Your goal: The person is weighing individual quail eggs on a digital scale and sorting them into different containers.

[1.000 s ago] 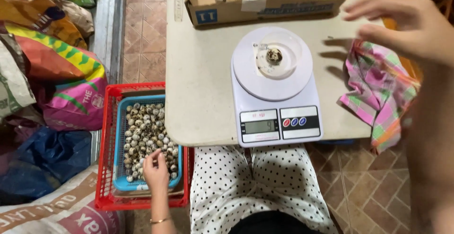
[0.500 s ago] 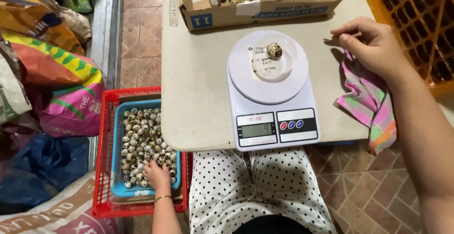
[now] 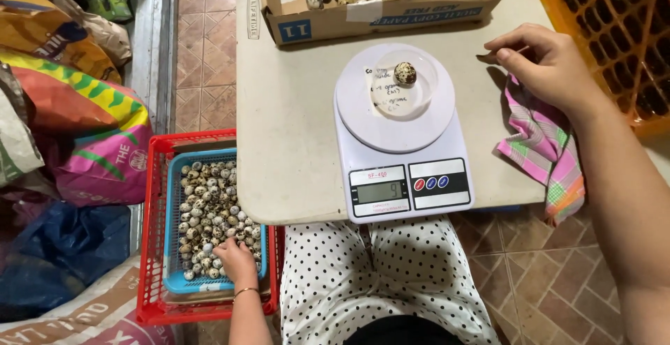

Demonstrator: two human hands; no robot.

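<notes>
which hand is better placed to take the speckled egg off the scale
Probably the right hand: it rests on the table beside the scale, near the egg. The left hand is down in the blue tray of eggs.

place: likely a small home-side egg-sorting spot | signs: white digital kitchen scale on pale table | blue tray of speckled quail eggs in red plastic crate | printed feed sacks | terracotta tiled floor

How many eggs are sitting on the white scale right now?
1. A single speckled egg sits in the small clear dish on the scale, toward its far side. Nothing seems hidden there. Many more eggs lie in the blue tray and the cardboard box.
</notes>
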